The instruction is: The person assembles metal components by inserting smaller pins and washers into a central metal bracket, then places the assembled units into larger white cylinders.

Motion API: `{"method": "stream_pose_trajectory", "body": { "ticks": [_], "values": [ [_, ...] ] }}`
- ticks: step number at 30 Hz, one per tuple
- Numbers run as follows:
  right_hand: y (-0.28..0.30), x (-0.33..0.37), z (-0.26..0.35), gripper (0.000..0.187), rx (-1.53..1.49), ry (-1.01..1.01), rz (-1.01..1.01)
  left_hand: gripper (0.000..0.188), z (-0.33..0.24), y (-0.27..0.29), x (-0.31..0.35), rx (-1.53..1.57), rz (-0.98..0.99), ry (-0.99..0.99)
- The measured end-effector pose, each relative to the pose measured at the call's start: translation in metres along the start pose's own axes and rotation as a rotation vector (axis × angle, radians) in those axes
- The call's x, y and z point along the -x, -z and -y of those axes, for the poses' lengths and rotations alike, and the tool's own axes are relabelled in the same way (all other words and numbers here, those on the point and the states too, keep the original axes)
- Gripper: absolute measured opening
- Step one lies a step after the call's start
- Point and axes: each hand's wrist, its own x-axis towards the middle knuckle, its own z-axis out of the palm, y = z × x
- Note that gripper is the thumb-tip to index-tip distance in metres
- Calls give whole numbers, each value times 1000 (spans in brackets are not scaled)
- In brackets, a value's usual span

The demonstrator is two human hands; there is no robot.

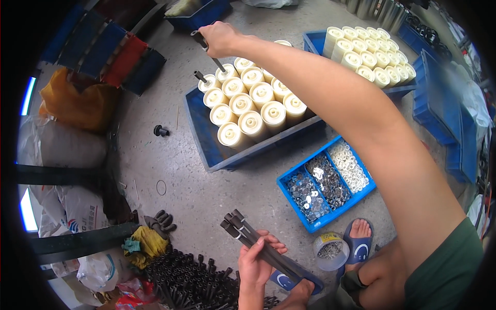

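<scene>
My right hand [221, 39], arm stretched far forward, is closed around a dark rod [219, 64]. The rod's lower end meets the top of a cream-coloured cylinder [227, 73] at the far left of a group. Another dark rod [200, 77] sticks up from the neighbouring cylinder. Several more cream cylinders [241, 104] stand upright in a dark blue crate [199, 142]. Near my feet, my left hand [257, 254] is closed around a bundle of dark rods [245, 231], their thicker ends pointing up and left.
A blue three-part tray [315, 226] holds washers and small metal parts. Beside it stands a clear tub [331, 261] of small hardware. A heap of dark rods [188, 281] lies lower left, near a glove [164, 221]. More cylinders [367, 54] stand back right. A black fitting [161, 131] lies on the floor.
</scene>
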Motion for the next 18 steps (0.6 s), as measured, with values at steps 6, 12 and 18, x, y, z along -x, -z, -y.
{"method": "stream_pose_trajectory", "body": {
  "ticks": [6, 12, 18],
  "values": [
    [-26, 7, -18, 52, -81, 7, -63, 26, 0, -7, 1, -36, -35, -1],
    [-9, 10, -7, 67, -53, -101, -70, 26, -2, -2, 3, -32, -42, -1],
    [11, 1, -3, 25, -266, 168, -178, 27, -1, 4, 0, 18, -19, -13]
  ]
}}
